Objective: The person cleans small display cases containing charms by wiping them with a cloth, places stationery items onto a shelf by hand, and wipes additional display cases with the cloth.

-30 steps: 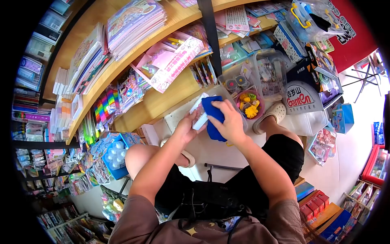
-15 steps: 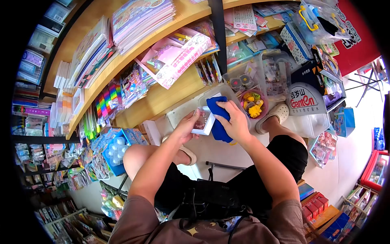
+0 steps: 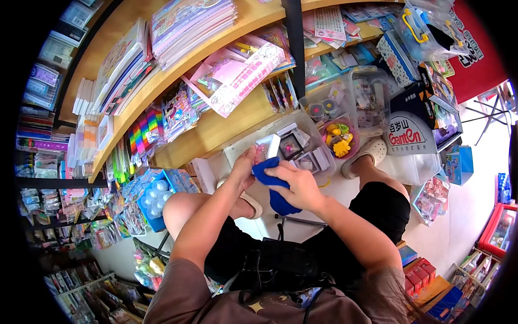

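My left hand (image 3: pixel 245 166) grips a small white-framed box (image 3: pixel 273 146) with a see-through face, tilted upright over a clear plastic bin. My right hand (image 3: pixel 298 186) is closed on a blue cloth (image 3: pixel 281 201), which hangs down below the fingers. The cloth's upper end touches or nearly touches the lower edge of the white box. Just beyond the hands, the clear bin (image 3: pixel 324 178) holds several small framed boxes, among them a dark-framed box (image 3: pixel 289 146) and a white one (image 3: pixel 313 161).
A wooden shelf (image 3: pixel 210 141) with books and a pink box (image 3: pixel 245 75) curves along the far side. Right of the bin stand a pink basket (image 3: pixel 353 141) of yellow toys and a Ganten carton (image 3: pixel 407 132). A blue box (image 3: pixel 154 202) sits by my left knee.
The blue cloth and my right hand have moved down and left. The white box has turned more upright, uncovering the framed boxes in the bin.
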`<state>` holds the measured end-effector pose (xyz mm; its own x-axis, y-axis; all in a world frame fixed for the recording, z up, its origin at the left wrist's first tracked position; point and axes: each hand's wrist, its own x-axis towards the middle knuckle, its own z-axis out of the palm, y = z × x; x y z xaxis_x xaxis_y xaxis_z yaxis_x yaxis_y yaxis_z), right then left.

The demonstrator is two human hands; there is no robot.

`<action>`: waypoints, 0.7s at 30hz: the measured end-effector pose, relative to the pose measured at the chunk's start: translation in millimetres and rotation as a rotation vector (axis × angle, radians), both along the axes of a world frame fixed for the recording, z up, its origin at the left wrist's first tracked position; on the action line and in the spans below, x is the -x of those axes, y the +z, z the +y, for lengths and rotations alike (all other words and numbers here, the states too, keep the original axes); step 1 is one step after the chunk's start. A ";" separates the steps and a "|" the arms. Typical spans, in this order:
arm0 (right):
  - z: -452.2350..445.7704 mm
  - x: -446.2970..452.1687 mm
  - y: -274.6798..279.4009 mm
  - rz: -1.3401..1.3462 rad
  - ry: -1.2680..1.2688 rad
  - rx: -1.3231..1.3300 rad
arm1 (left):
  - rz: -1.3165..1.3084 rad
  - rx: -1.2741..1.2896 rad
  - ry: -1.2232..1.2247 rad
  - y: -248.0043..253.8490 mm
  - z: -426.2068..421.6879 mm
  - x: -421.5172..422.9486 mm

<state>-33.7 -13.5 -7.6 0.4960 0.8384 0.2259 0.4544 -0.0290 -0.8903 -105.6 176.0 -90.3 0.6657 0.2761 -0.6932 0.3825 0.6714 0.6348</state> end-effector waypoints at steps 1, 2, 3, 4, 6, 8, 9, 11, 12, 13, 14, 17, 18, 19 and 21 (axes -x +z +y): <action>0.1 1.4 -2.0 -0.025 0.020 0.008 | -0.011 0.002 -0.042 4.7 0.5 2.0; -0.5 0.2 -1.6 -0.013 0.013 0.018 | -0.037 0.023 -0.042 0.7 1.1 2.3; -0.4 -3.3 -0.4 -0.003 0.005 0.029 | -0.065 0.044 -0.042 4.8 0.3 -0.3; 0.0 -6.5 1.5 0.007 -0.001 0.039 | -0.094 0.065 -0.040 8.6 -1.2 -2.5; 1.1 -13.0 0.9 0.047 -0.091 -0.015 | 0.006 0.022 -0.070 16.7 -5.7 -3.7; 1.5 -24.6 -10.7 0.001 -0.234 -0.074 | 0.079 -0.032 -0.211 23.3 -6.6 -2.8; -0.3 -31.5 -6.6 0.000 -0.282 -0.053 | 0.148 -0.049 -0.236 42.7 -18.7 -5.5; -1.3 -44.3 -11.0 0.001 -0.420 0.016 | 0.134 -0.062 -0.255 47.8 -27.1 -7.7; -2.0 -50.3 -19.6 0.004 -0.493 0.076 | 0.130 -0.072 -0.239 49.0 -30.7 -8.0; -3.9 -52.2 -22.9 0.059 -0.565 0.214 | 0.093 -0.063 -0.247 47.8 -28.1 -5.9; -4.3 -52.0 -35.9 0.103 -0.648 0.248 | 0.057 -0.051 -0.259 43.8 -23.0 -2.7; -4.3 -56.2 -36.3 0.377 -0.652 0.108 | -0.007 -0.023 -0.234 50.0 -24.2 -6.9; -5.1 -57.3 -28.9 0.432 -0.626 0.087 | -0.008 -0.016 -0.218 52.4 -24.9 -5.2; -5.1 -58.0 -21.0 0.398 -0.608 -0.014 | -0.010 -0.018 -0.231 51.4 -23.1 -2.7; -5.7 -60.4 -11.8 0.423 -0.542 -0.048 | -0.020 -0.023 -0.271 49.1 -19.8 -3.4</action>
